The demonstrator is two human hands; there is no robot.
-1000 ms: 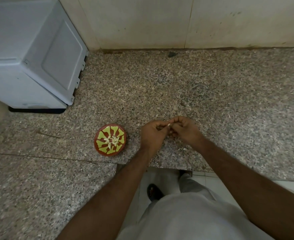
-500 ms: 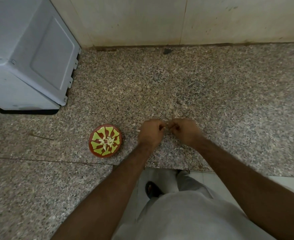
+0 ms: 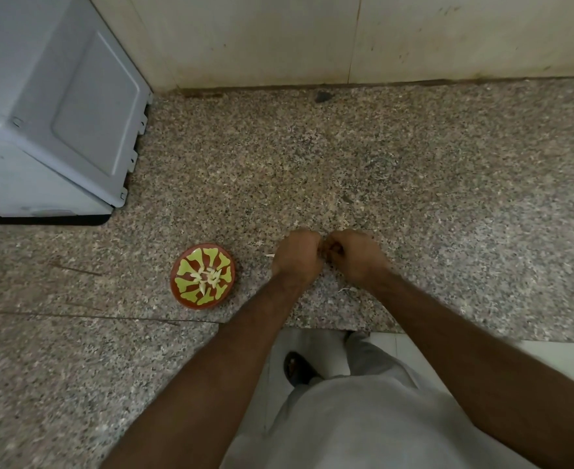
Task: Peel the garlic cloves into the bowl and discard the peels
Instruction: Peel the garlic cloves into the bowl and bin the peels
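Nearest: a light grey garment [image 3: 363,424] on the person's body, with a dark sandal [image 3: 297,367] on the pale floor below the table edge. Speckled pink-grey granite table [image 3: 414,184], carrying all items. Round red-brown bowl with yellow-green petal pattern [image 3: 203,275], taken as landmark; it stands on the table near the front edge. Peeled pale garlic cloves [image 3: 207,278], a small heap lying in the middle of the bowl. Left hand [image 3: 297,255], right of the bowl and near it, above the table; fingers curled inward, knuckles up. Right hand [image 3: 355,257], further right of the bowl, fingers likewise curled, its fingertips meeting those of the left hand. What the two grips pinch between them is hidden by the fingers; a garlic clove cannot be made out. Thin pale garlic peel sliver [image 3: 269,255], on the table between bowl and left hand, just beside the hand. Second pale peel scrap [image 3: 345,290], right of the bowl, near the right wrist. Light grey box-shaped appliance [image 3: 52,106], behind and left of the bowl, well apart. Cream tiled wall [image 3: 346,35], farthest behind the bowl.
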